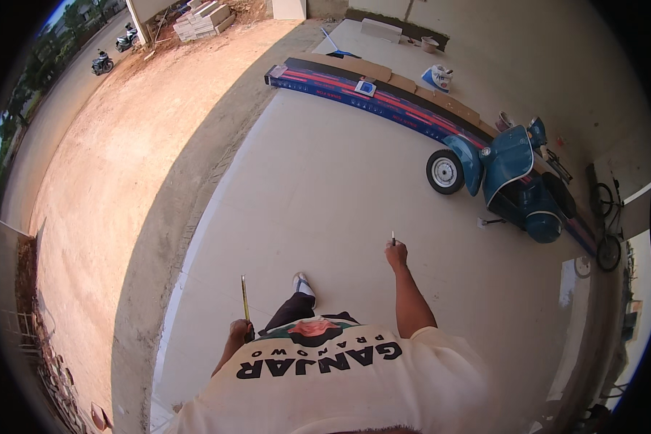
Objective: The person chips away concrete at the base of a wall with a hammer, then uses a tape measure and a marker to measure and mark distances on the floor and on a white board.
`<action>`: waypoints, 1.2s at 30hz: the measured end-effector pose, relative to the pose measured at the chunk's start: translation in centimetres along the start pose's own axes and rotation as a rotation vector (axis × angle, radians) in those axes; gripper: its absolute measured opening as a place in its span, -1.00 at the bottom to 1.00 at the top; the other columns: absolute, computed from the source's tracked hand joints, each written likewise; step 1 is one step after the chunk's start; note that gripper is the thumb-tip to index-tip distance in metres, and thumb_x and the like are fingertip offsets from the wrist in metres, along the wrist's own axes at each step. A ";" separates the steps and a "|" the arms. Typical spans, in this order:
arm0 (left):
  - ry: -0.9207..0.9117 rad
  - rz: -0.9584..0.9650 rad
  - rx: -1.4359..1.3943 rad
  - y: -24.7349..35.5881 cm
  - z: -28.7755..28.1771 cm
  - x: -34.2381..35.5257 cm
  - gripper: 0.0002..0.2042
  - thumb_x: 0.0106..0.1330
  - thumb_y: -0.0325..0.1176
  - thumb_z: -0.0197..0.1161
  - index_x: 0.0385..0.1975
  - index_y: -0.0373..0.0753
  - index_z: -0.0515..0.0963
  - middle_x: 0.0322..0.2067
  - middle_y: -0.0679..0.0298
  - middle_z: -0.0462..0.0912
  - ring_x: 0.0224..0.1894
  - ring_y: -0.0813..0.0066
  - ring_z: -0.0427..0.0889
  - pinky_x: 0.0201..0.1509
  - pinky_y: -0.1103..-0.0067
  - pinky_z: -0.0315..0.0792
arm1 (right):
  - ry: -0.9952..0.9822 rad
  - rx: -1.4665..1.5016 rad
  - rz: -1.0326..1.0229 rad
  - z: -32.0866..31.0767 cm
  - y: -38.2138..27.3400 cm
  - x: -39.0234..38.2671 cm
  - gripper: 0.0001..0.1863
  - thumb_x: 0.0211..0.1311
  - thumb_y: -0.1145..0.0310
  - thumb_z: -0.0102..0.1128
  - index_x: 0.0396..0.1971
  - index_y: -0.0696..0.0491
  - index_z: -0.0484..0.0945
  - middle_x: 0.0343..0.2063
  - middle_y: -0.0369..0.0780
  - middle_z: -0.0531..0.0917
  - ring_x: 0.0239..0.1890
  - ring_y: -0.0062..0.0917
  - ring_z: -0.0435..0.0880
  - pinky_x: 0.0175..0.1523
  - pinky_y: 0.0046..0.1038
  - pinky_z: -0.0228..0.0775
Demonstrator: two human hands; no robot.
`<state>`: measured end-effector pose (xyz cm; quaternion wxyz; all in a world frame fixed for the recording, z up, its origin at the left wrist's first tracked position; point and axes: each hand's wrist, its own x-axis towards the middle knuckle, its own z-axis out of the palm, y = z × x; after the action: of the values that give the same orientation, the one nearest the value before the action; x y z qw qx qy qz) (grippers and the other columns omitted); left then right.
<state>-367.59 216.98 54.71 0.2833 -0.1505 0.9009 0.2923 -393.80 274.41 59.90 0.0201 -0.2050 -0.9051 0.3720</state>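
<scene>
My left hand [239, 330] is low beside my body, closed around a tape measure. Its yellow blade [244, 296] sticks out a short way, pointing forward; the case is mostly hidden by my fingers. Stretched out ahead on the other side, my right hand [396, 254] grips a slim pen-like stick [393, 236], pale at the tip and dark lower down. Its exact kind is too small to make out. Both hands are above the pale tiled floor [318, 188], apart from each other.
A teal scooter [510, 170] stands at the right, with a bicycle [610, 231] beyond it. Long blue-and-red boxes [383, 105] lie across the far floor, near a white sack [437, 77] and a bucket [429, 45]. To the left, the tiles end at a concrete strip [166, 239] and dirt ground.
</scene>
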 end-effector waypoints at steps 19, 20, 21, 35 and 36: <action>0.054 -0.087 -0.121 15.4 -34.8 52.6 -0.87 0.13 -0.39 0.17 -0.52 -0.26 0.62 -0.54 0.11 0.63 -0.51 0.24 0.60 -0.38 0.38 0.44 | -0.433 -0.406 0.407 23.3 -14.1 41.6 -0.67 0.19 0.30 0.00 -0.42 0.31 0.59 -0.36 0.09 0.66 -0.25 -0.12 0.68 -0.16 -0.21 0.55; 0.054 -0.143 -0.162 14.5 -37.4 53.8 -0.87 0.13 -0.39 0.16 -0.52 -0.26 0.62 -0.55 0.12 0.63 -0.51 0.25 0.60 -0.38 0.39 0.44 | -0.423 -0.350 0.463 26.7 -20.1 46.4 -0.66 0.20 0.28 0.01 -0.40 0.31 0.58 -0.36 0.09 0.65 -0.24 -0.11 0.67 -0.15 -0.20 0.55; 0.052 -0.185 -0.230 13.8 -39.2 55.4 -0.87 0.14 -0.39 0.16 -0.53 -0.26 0.62 -0.56 0.13 0.63 -0.52 0.26 0.60 -0.38 0.39 0.45 | -0.288 -0.441 0.213 29.4 -25.4 51.5 -0.66 0.17 0.21 0.10 -0.45 0.24 0.59 -0.49 0.03 0.67 -0.43 -0.13 0.67 -0.27 -0.18 0.54; -0.152 -0.378 -1.156 17.1 -67.9 93.3 -0.73 0.19 -0.36 0.03 -0.75 -0.20 0.44 -0.76 0.33 0.38 -0.73 0.45 0.35 -0.61 0.47 0.25 | -0.362 -0.234 -0.181 52.3 -66.6 85.6 -0.67 0.19 0.15 0.09 -0.44 0.14 0.61 -0.55 -0.10 0.66 -0.41 -0.23 0.65 -0.21 -0.24 0.45; -0.058 -0.416 -1.031 17.0 -71.7 95.1 -0.76 0.19 -0.37 0.04 -0.71 -0.22 0.48 -0.74 0.30 0.41 -0.71 0.45 0.37 -0.59 0.48 0.27 | -0.429 -0.324 -0.170 53.5 -68.6 84.1 -0.68 0.18 0.16 0.10 -0.40 0.14 0.61 -0.49 -0.03 0.66 -0.34 -0.14 0.65 -0.14 -0.20 0.45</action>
<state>-480.84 176.40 53.31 0.2494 -0.4364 0.5843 0.6372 -505.30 227.49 58.26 -0.1738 -0.0455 -0.9503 0.2541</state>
